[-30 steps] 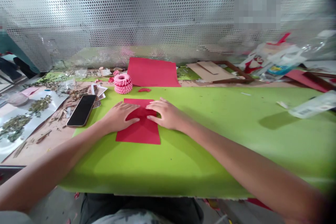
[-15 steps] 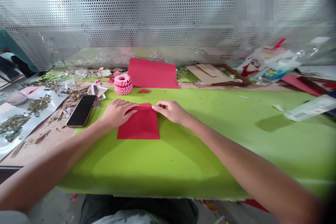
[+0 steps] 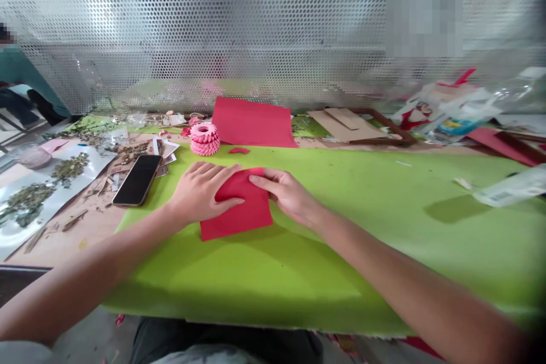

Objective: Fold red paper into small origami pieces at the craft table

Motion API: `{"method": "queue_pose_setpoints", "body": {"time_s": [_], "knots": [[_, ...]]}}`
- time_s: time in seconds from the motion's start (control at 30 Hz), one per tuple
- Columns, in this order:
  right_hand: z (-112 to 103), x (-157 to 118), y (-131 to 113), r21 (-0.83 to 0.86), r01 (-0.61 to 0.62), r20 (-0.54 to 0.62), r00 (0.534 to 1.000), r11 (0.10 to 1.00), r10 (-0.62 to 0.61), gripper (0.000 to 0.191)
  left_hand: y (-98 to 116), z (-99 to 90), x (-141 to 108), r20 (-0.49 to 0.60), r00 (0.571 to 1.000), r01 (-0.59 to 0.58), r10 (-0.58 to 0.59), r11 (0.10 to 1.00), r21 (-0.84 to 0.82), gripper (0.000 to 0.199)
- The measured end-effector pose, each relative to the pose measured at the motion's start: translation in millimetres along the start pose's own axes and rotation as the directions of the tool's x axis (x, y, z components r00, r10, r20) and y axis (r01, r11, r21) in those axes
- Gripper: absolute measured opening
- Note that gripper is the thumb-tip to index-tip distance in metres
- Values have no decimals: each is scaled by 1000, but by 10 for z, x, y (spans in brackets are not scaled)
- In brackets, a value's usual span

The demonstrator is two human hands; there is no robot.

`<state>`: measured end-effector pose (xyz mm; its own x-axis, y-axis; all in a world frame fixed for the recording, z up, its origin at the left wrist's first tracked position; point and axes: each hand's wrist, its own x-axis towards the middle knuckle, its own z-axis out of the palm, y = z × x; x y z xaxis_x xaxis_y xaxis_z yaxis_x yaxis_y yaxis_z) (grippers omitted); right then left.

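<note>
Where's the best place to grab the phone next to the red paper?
Probably pinch the phone by its two long edges, coming from above with your left hand. It lies flat at a slant, so those edges are exposed, and that hand is nearest.

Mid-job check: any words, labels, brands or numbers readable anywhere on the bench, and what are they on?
No text can be read.
White packet with a barcode: barcode and print too small to read.
Colourful plastic packaging: print too blurred to read.

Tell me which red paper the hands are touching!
The smaller red paper on the green mat, under the left hand and right hand. The bigger red sheet lies behind the mat, untouched.
</note>
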<state>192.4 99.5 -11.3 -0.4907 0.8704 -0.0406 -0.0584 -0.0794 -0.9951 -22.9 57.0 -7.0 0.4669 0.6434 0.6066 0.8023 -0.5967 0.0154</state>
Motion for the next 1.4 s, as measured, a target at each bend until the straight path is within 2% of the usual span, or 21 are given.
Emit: {"method": "queue_pose_setpoints", "body": {"time_s": [0.1, 0.17, 0.2, 0.23, 0.3, 0.37, 0.47, 0.53, 0.6, 0.73, 0.87, 1.1, 1.27, 1.4], "knots": [[-29, -19, -50, -42, 9, 14, 1000, 999, -9, 27, -10, -6, -23, 5, 999, 37, -37, 999, 22, 49], [-62, -36, -94, -182, 101, 15, 995, 978, -99, 25, -38, -18, -26, -11, 1000, 27, -27, 999, 41, 40], [-76, -50, -117, -293, 178, -6, 982, 939, -188, 25, -52, -27, -24, -20, 1000, 15, -14, 999, 50, 35], [-84, -66, -138, -420, 262, -31, 953, 869, -303, 25, -62, -36, -19, -26, 1000, 4, -2, 999, 54, 31], [-79, -103, -171, -652, 392, -26, 844, 649, -536, 25, -71, -55, -8, -34, 999, -16, 18, 998, 56, 26], [-49, -137, -190, -775, 465, 88, 749, 428, -657, 30, -63, -73, 2, -38, 998, -38, 41, 998, 58, 24], [8, -162, -199, -799, 563, 305, 683, 213, -664, 25, -35, -99, 9, -48, 995, -85, 89, 993, 77, 23], [23, -162, -201, -791, 600, 380, 639, 123, -669, 16, -19, -123, 10, -63, 991, -114, 120, 989, 88, 23], [11, -155, -199, -788, 611, 405, 602, 71, -688, 15, -10, -151, 12, -87, 987, -128, 135, 989, 79, 24], [-56, -146, -174, -787, 614, 407, 586, 57, -701, 14, -7, -187, 9, -111, 987, -119, 117, 993, -12, 20], [-96, -161, -159, -776, 629, 432, 582, 46, -689, 14, -12, -175, 11, -128, 991, -58, 39, 987, -149, 22], [-117, -159, -217, -773, 635, 441, 553, 15, -707, 13, -37, -229, 64, -116, 991, 22, -69, 929, -369, 23], [-207, -79, -229, -807, 577, 344, 630, 123, -696, 19, -218, -268, 69, -83, 953, 226, -291, 869, -440, 18], [-280, -13, -201, -805, 569, 314, 650, 169, -692, 23, -427, -296, 67, -42, 921, 336, -387, 844, -418, 20]]}}
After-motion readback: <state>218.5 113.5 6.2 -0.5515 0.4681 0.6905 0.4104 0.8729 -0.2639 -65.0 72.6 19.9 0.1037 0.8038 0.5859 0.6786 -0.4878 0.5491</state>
